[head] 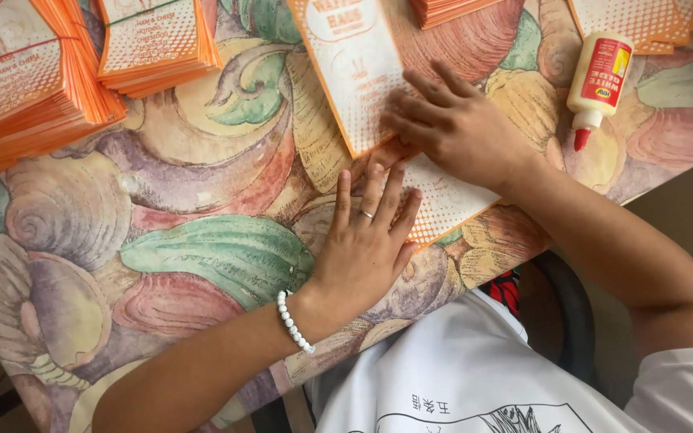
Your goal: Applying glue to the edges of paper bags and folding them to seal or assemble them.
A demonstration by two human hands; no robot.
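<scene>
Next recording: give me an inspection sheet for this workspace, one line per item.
Surface: table under a cloth printed with shells and leaves.
Job's things: orange-and-white paper bag lying flat, partly folded.
Clutter: stacks of similar bags at the far edge; glue bottle on its side, red nozzle toward the person.
Grippers: left hand flat on the bag's near part, ring and bead bracelet; right hand pressing the fold.
Cables: nothing seen.
Surroundings: white shirt, dark chair edge.
</scene>
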